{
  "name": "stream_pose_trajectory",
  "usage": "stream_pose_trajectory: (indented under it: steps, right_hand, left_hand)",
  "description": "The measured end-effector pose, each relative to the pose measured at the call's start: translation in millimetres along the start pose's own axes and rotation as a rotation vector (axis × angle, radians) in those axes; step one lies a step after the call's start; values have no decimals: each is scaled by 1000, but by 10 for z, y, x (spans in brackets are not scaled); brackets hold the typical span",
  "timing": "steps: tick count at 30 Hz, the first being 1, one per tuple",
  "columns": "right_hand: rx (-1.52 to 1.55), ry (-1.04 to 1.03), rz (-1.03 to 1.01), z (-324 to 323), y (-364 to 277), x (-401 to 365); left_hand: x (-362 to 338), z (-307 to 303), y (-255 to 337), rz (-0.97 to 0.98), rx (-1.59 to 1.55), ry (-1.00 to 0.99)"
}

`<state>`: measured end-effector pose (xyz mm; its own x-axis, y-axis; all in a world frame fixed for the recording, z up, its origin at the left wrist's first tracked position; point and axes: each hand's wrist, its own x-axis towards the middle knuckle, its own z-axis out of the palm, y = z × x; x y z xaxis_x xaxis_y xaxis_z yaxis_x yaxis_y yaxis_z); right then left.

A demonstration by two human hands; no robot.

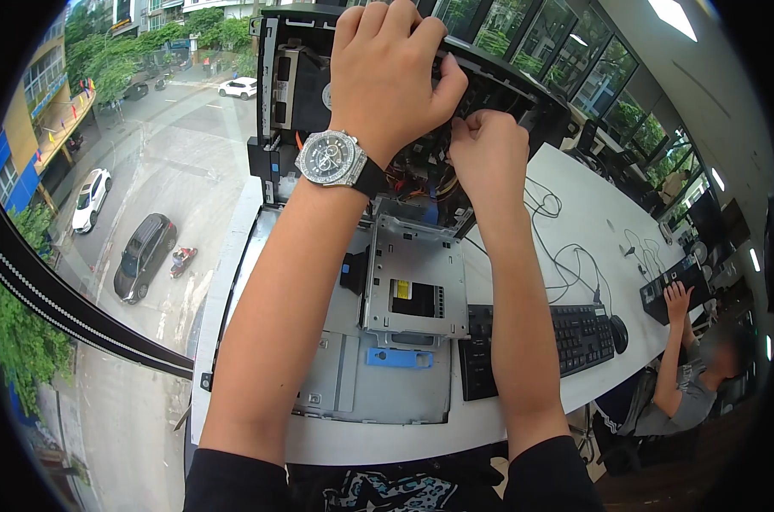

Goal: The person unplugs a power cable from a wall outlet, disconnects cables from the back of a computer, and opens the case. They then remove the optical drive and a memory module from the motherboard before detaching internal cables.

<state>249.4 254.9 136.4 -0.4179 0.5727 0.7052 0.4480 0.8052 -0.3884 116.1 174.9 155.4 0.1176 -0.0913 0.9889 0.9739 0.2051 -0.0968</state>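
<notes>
An opened desktop computer case (267, 81) stands at the far side of the table, its inside facing me with cables (421, 183) showing. My left hand (391, 72), a watch (329, 158) on its wrist, curls its fingers over the top edge of the case. Inside the right half of the case, my right hand (492, 154) is closed in a pinch; whatever is between its fingertips is hidden. Nearer me lies a metal drive cage (387, 299) on a flat metal side panel (344, 384) with a blue latch (400, 357).
A black keyboard (566, 341) and a mouse (618, 334) lie right of the panel. Loose cables (566, 247) trail over the white table (592, 200). At the far right, another person (681, 392) touches a black device (677, 286). A window (174, 290) borders the left.
</notes>
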Motion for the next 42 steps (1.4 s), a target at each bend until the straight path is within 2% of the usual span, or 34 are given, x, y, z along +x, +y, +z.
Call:
stream_pose_trajectory:
  steps: [13,16,19,23,42]
  right_hand:
    - [-67,-30,-20,-35,-63,49]
    - [-60,-17,-20,-13,-20,44]
    - [-30,-22,-14,-20,-12,37]
    - [-30,-68,27,-28,21,26]
    - [-15,-38,31,44,59,52]
  left_hand:
    - [-7,11,-12,9,-7,15]
    - [34,-67,24,-11,30,-31]
    - [129,-188,81,-93,-89,-128]
    - [126,-165,74,-82,-103,-86]
    - [82,-122,35,-75,-129,0]
